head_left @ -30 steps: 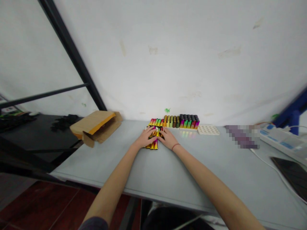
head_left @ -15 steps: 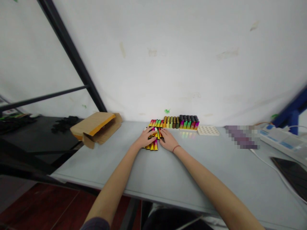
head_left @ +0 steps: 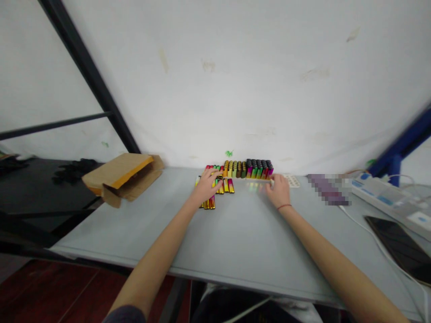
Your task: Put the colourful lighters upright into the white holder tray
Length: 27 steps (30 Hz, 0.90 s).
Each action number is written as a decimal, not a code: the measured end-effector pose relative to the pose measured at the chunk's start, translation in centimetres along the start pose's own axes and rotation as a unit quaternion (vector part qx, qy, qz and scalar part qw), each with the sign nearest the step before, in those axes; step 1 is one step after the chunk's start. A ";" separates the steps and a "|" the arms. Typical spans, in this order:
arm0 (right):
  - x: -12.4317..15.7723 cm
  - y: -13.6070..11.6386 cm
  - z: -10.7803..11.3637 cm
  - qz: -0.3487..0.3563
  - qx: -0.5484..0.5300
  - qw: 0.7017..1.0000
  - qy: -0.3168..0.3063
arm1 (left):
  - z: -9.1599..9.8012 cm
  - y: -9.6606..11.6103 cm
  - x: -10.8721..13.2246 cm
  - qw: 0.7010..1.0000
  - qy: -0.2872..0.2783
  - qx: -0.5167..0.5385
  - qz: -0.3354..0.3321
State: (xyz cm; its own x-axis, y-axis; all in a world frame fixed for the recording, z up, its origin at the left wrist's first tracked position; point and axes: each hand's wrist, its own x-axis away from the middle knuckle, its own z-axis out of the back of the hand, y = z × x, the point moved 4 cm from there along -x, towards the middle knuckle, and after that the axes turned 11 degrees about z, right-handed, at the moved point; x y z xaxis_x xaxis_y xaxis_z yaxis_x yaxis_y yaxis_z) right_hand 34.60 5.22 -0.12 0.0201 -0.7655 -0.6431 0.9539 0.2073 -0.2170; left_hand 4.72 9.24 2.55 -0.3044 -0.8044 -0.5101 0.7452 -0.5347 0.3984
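Standing: black-topped metallic tubes [head_left: 259, 168]. Unracked gold-pink tubes [head_left: 230, 185] are being overlapped by the spread left hand [head_left: 204, 185]; white holed tray [head_left: 293, 181] by the right hand [head_left: 279, 190], grip unclear.

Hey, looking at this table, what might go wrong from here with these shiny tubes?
The left hand is over loose tubes lying flat, so a careless brush might scatter them. The right hand is close to the upright black-topped tubes; a bump could topple some.
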 end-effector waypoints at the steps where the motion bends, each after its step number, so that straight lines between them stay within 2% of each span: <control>1: 0.5 1.5 0.6 -0.007 0.039 0.999 -0.024 | -0.7 1.2 -0.6 1.000 -0.007 0.003 -0.017; 4: 2.1 4.3 1.4 0.028 0.093 0.983 -0.154 | -3.5 5.0 -2.7 0.998 -0.033 -0.005 -0.055; 6: 2.9 5.0 2.0 0.032 0.111 0.972 -0.206 | -5.5 7.6 -4.4 0.996 -0.049 -0.026 -0.077; 10: 3.5 5.0 3.2 0.014 0.136 0.957 -0.254 | -9.2 11.9 -7.4 0.991 -0.069 -0.096 -0.069; 13: 3.4 5.3 3.9 -0.025 0.140 0.951 -0.274 | -10.9 13.5 -8.3 0.988 -0.082 -0.129 -0.021; 16: 3.2 6.1 4.1 -0.056 0.142 0.948 -0.280 | -11.3 14.0 -8.1 0.986 -0.075 -0.149 0.006; 20: 2.5 7.4 3.4 -0.079 0.134 0.952 -0.264 | -10.5 14.7 -6.5 0.983 -0.069 -0.167 -0.023; 23: 1.5 8.3 2.4 -0.090 0.098 0.958 -0.253 | -9.5 15.6 -4.4 0.982 -0.061 -0.175 -0.040; 27: -0.5 8.5 1.0 -0.100 -0.002 0.972 -0.214 | -8.0 17.2 -0.7 0.981 -0.048 -0.175 -0.066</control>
State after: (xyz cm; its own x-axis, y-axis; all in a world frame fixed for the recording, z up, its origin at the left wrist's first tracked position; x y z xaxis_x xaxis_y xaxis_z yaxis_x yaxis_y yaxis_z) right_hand 42.99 6.76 -0.91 -0.0421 -0.9738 -0.2236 0.9506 0.0299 -0.3090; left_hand 22.51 2.73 3.65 -0.4535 -0.7637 -0.4594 0.8487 -0.5274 0.0390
